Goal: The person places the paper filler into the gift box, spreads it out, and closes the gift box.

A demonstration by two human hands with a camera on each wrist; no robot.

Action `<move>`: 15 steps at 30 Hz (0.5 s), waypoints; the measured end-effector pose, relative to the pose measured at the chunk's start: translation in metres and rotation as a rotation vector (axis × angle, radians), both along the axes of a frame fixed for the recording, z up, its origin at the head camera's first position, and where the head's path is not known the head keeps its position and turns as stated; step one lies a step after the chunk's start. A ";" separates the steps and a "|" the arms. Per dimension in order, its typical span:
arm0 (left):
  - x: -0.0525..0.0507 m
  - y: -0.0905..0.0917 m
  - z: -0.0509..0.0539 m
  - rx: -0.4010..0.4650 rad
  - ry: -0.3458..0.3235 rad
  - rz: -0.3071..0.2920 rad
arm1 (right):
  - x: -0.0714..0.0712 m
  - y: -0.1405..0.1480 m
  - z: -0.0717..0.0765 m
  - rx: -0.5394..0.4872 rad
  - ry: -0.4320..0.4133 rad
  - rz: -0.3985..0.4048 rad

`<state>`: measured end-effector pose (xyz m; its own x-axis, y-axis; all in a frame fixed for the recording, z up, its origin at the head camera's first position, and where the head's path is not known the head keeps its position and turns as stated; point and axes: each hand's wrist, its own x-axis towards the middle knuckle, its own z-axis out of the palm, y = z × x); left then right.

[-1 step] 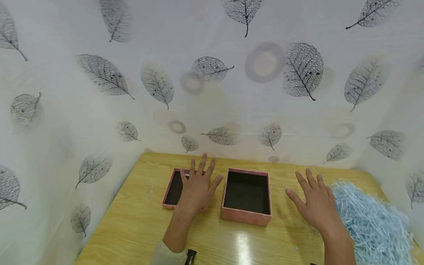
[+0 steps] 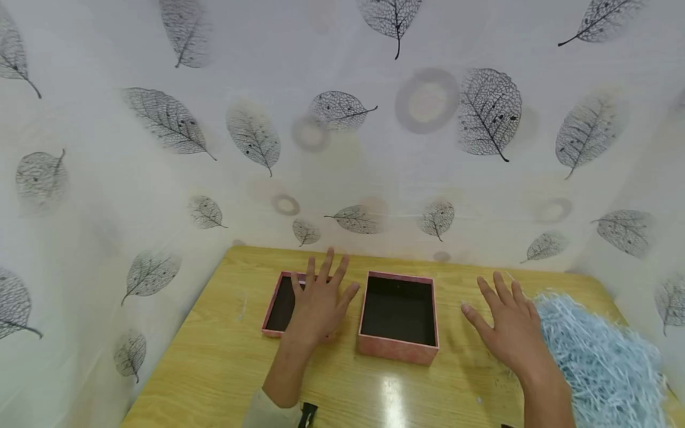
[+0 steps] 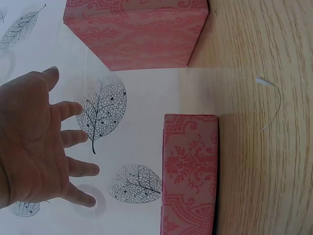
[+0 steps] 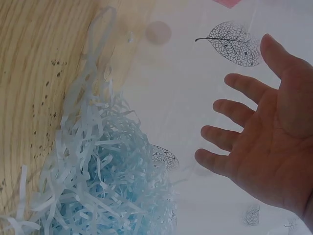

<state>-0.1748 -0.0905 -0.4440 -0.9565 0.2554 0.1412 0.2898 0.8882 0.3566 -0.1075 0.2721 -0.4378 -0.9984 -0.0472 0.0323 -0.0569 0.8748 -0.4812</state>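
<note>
My left hand [image 2: 317, 309] hovers with spread fingers above a shallow pink box lid [image 2: 272, 334], hiding much of its right side. In the left wrist view that hand [image 3: 34, 137] is apart from the pink patterned lid side [image 3: 190, 171]. To its right stands a deeper pink box [image 2: 398, 351] with a black inside, its top uncovered. My right hand [image 2: 511, 333] is held above the table, fingers spread, just left of a heap of pale blue shredded paper [image 2: 605, 362]. The right wrist view shows the same hand [image 4: 264, 132] holding nothing, clear of the shredded paper [image 4: 107, 181].
Everything lies on a wood-grain table [image 2: 198, 368]. Leaf-print covering [image 2: 342, 160] rises behind the table and on both sides. A thin loose paper strand [image 2: 243, 306] lies left of the lid. A dark strap [image 2: 307, 414] shows at the left sleeve.
</note>
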 end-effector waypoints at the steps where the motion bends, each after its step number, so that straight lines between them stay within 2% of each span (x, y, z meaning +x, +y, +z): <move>1: 0.000 0.001 0.000 0.007 -0.007 -0.005 | 0.000 0.000 0.000 -0.002 0.000 -0.001; 3: -0.001 0.002 -0.002 0.027 -0.022 -0.024 | 0.001 0.001 -0.001 -0.002 0.004 -0.002; 6: -0.003 0.007 -0.006 0.121 -0.075 -0.093 | 0.002 0.003 -0.001 0.008 0.029 -0.004; 11: -0.007 0.019 -0.018 0.445 -0.187 -0.220 | 0.005 0.013 0.002 0.059 0.080 -0.034; 13: -0.008 0.024 -0.021 0.554 -0.229 -0.244 | 0.008 0.025 0.003 0.070 0.099 -0.067; 15: -0.008 0.026 -0.025 0.624 -0.270 -0.251 | 0.012 0.042 0.004 0.073 0.105 -0.111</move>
<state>-0.1831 -0.0642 -0.4691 -0.9016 0.4210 0.0992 0.2882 0.4138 0.8635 -0.0957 0.3146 -0.4340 -0.9888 0.0570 0.1376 -0.0049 0.9109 -0.4125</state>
